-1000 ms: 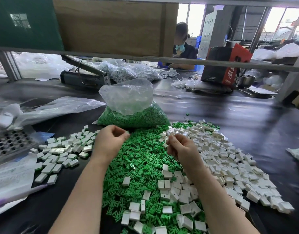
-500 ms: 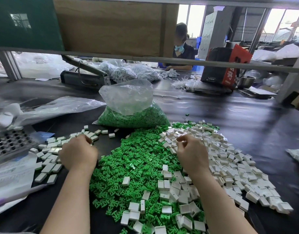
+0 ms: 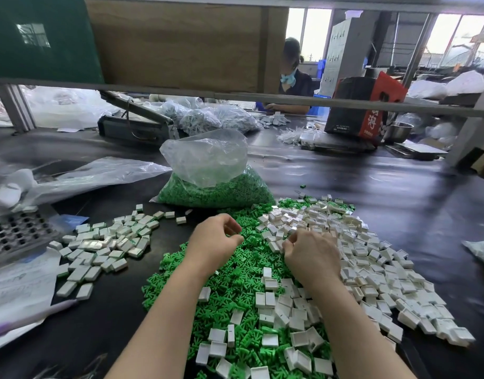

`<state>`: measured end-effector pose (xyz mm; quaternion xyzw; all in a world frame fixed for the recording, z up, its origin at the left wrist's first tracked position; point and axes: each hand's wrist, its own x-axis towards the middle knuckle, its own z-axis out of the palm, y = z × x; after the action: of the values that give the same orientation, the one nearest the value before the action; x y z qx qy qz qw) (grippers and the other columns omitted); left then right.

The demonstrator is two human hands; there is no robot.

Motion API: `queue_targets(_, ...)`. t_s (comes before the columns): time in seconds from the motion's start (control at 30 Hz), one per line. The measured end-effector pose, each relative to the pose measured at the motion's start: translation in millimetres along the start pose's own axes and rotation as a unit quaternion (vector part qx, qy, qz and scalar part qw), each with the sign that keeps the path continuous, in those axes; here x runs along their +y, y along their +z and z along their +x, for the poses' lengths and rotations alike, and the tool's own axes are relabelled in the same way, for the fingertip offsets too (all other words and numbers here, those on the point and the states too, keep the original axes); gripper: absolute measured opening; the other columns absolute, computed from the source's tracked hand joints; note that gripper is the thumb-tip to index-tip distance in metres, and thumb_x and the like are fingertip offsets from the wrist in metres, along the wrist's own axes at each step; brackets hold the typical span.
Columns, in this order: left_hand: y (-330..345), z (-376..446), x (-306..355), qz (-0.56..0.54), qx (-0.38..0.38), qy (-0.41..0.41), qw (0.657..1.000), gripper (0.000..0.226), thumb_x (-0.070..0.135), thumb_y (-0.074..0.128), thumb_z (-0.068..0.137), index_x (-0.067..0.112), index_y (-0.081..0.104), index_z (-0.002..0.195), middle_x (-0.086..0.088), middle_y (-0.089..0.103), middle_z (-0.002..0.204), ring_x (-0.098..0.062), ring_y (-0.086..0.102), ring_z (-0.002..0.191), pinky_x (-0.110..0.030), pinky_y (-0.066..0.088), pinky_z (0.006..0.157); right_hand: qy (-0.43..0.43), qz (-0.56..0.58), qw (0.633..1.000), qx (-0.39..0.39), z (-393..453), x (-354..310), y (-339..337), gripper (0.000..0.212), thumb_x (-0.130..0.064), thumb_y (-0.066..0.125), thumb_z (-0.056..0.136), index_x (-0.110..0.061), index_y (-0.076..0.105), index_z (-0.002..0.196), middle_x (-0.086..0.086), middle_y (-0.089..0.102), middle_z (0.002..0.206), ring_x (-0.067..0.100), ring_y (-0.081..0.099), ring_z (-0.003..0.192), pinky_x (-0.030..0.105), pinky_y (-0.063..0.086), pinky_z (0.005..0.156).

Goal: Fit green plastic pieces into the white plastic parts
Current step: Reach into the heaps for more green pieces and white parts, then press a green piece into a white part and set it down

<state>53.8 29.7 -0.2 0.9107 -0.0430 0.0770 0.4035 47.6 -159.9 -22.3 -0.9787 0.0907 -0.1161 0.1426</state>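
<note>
Green plastic pieces (image 3: 230, 272) are heaped on the dark table (image 3: 399, 192), and over the far part of this heap the left hand (image 3: 215, 242) is held with its fingers curled and thumb brought close to the fingertips; whether a piece is pinched there cannot be told. Just beside it the right hand (image 3: 309, 251) is lowered onto the near edge of the white plastic parts (image 3: 372, 258), its fingers curled down among them; whether one is actually gripped cannot be told either. The white parts are spread in a wide drift to the right of the green heap and partly scattered over it. A separate group of white parts with green showing at their edges (image 3: 106, 242) is laid out to the left, well apart from the hands. Behind the heap a clear bag of green pieces (image 3: 213, 184) is stood, its top loose. A perforated metal tray (image 3: 16, 233) is seen at the far left edge
</note>
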Motion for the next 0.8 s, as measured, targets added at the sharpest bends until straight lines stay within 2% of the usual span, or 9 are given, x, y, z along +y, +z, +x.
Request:
queue_targets(0.1, 7.4, -1.3, 1.4, 0.003, -0.058, 0.005, 0.998, 0.011, 0.024, 0.073, 0.086, 0.029, 0.064, 0.091, 0.008, 0.067, 0.09, -0.009, 0.064, 0.085, -0.032, 0.055, 0.078, 0.003, 0.027, 1.0, 0.012, 0.8, -0.9, -0.6, 0.018, -0.037, 0.053, 0.095, -0.021, 0.059, 0.101, -0.006, 0.059, 0.09, 0.017, 0.048, 0.095, 0.03, 0.041, 0.077)
queue_targets(0.2, 13.2, -2.2, -0.7, 0.009, -0.094, 0.003, 0.996, 0.013, 0.023, 0.073, 0.086, 0.03, 0.065, 0.095, 0.008, 0.066, 0.092, -0.008, 0.063, 0.087, -0.03, 0.055, 0.08, 0.004, 0.057, 0.998, 0.003, 0.7, 0.7, -2.1, 0.015, -0.031, 0.057, 0.093, -0.02, 0.058, 0.103, -0.006, 0.059, 0.093, 0.018, 0.046, 0.099, 0.031, 0.042, 0.082)
queue_targets(0.27, 17.0, -2.7, -1.8, 0.021, -0.102, 0.001, 0.995, 0.015, 0.024, 0.073, 0.086, 0.03, 0.066, 0.097, 0.01, 0.066, 0.092, -0.008, 0.063, 0.088, -0.033, 0.055, 0.083, -0.013, 0.062, 0.998, 0.002, 0.1, 1.4, -1.8, 0.015, -0.027, 0.057, 0.092, -0.02, 0.057, 0.105, -0.006, 0.058, 0.092, 0.018, 0.046, 0.099, 0.031, 0.042, 0.083)
queue_targets(0.37, 20.0, -2.4, -2.5, 0.043, -0.104, 0.004, 0.994, 0.018, 0.025, 0.073, 0.086, 0.031, 0.067, 0.101, 0.011, 0.066, 0.092, -0.008, 0.063, 0.088, -0.036, 0.056, 0.085, -0.036, 0.053, 0.997, 0.03, -1.0, 0.5, -1.9, 0.011, -0.023, 0.057, 0.092, -0.02, 0.056, 0.103, -0.007, 0.055, 0.086, 0.017, 0.045, 0.093, 0.029, 0.035, 0.076)
queue_targets(0.5, 20.9, -2.1, -4.2, 0.02, -0.094, 0.012, 0.995, 0.015, 0.024, 0.07, 0.088, 0.032, 0.065, 0.1, 0.014, 0.065, 0.091, -0.006, 0.063, 0.086, -0.033, 0.056, 0.082, -0.051, 0.124, 0.99, 0.038, -1.8, -0.8, -3.3, 0.012, -0.019, 0.061, 0.091, -0.016, 0.057, 0.102, -0.004, 0.061, 0.087, 0.02, 0.055, 0.095, 0.031, 0.047, 0.083)
queue_targets(0.57, 20.8, -2.1, -2.6, -0.028, -0.086, 0.022, 0.996, 0.015, 0.023, 0.068, 0.091, 0.033, 0.064, 0.101, 0.012, 0.066, 0.093, -0.006, 0.063, 0.087, -0.025, 0.055, 0.076, -0.079, 0.207, 0.974, 0.044, -1.7, -4.1, -6.7, 0.013, -0.019, 0.066, 0.09, -0.014, 0.06, 0.1, 0.0, 0.064, 0.09, 0.02, 0.059, 0.091, 0.033, 0.051, 0.086)
queue_targets(0.67, 19.8, -2.0, 3.7, -0.163, -0.081, 0.019, 0.983, 0.02, 0.021, 0.071, 0.089, 0.033, 0.065, 0.104, 0.005, 0.069, 0.093, -0.004, 0.066, 0.083, -0.012, 0.05, 0.066, -0.129, 0.305, 0.942, 0.056, -3.5, -13.1, -13.4, 0.011, -0.019, 0.072, 0.086, -0.013, 0.064, 0.092, -0.005, 0.067, 0.086, 0.012, 0.063, 0.083, 0.028, 0.051, 0.08)
queue_targets(0.8, 17.8, -4.0, 8.8, -0.281, -0.077, 0.018, 0.956, 0.014, 0.014, 0.078, 0.081, 0.02, 0.073, 0.092, 0.004, 0.073, 0.074, 0.0, 0.067, 0.068, -0.011, 0.048, 0.061, -0.166, 0.353, 0.92, 0.037, -9.0, -21.2, -14.4, 0.009, -0.011, 0.073, 0.086, -0.014, 0.067, 0.092, -0.006, 0.07, 0.086, 0.003, 0.064, 0.081, 0.026, 0.054, 0.075)
